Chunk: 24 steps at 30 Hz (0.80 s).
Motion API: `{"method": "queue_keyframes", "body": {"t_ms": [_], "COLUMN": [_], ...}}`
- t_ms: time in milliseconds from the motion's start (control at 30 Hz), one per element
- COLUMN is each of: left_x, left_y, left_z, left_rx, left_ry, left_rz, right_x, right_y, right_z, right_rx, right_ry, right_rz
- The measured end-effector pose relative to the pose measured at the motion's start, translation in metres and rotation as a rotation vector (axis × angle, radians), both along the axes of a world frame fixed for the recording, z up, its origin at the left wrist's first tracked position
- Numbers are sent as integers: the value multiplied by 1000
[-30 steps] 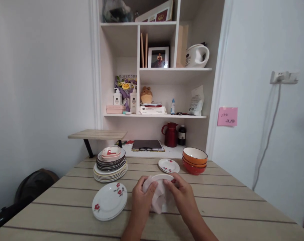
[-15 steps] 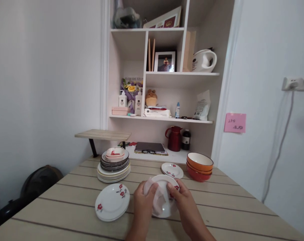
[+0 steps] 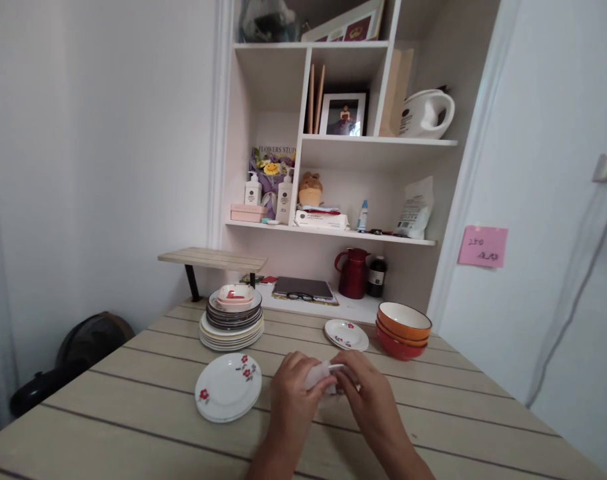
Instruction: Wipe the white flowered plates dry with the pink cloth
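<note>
Above the near middle of the table, a small white plate (image 3: 337, 366) is tilted almost edge-on between my hands, so most of its face is hidden. My left hand (image 3: 293, 395) is closed around a thin whitish tissue or cloth (image 3: 313, 377), pressing it to the plate's left side. Fingers of my right hand (image 3: 367, 387) grip the plate's rim from the right. To the left lie stacked white plates with red flowers (image 3: 228, 388). Beyond my hands are smaller flowered plates (image 3: 346, 335).
At the table's back left stands a tall stack of plates (image 3: 232, 340) topped by small square dishes (image 3: 235, 297). Orange and red bowls (image 3: 402, 330) are nested at the back right. Behind are a closed laptop (image 3: 303, 288), glasses (image 3: 300, 297), a red jug (image 3: 352, 273) and a dark bottle (image 3: 377, 277).
The plate has turned from face-up toward me to nearly edge-on. My hands have come closer together, with the tissue now bunched at the plate's edge. The view has shifted slightly.
</note>
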<state>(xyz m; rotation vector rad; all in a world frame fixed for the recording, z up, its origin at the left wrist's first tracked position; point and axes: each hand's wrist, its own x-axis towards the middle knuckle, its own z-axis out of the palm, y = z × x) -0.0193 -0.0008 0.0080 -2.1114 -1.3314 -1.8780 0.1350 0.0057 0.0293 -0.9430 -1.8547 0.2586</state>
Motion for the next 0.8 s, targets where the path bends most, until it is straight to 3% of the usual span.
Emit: {"method": "queue_keyframes", "body": {"t_ms": [200, 367, 633, 800], "left_x": [1, 3, 13, 14], "left_y": [-4, -3, -2, -1], "left_z": [4, 7, 5, 6], "left_rx": [-36, -93, -314, -421], "left_ry": [-98, -262, -636, -725], "left_rz": [-24, -48, -160, -219], "right_x": [-5, -10, -17, -18], "right_y": [-4, -5, -4, 4], "right_z": [-1, -1, -3, -5], "right_rx": [-67, -277, -484, -624], "right_ry": [136, 414, 945, 1147], "right_rz": [61, 154, 190, 316]}}
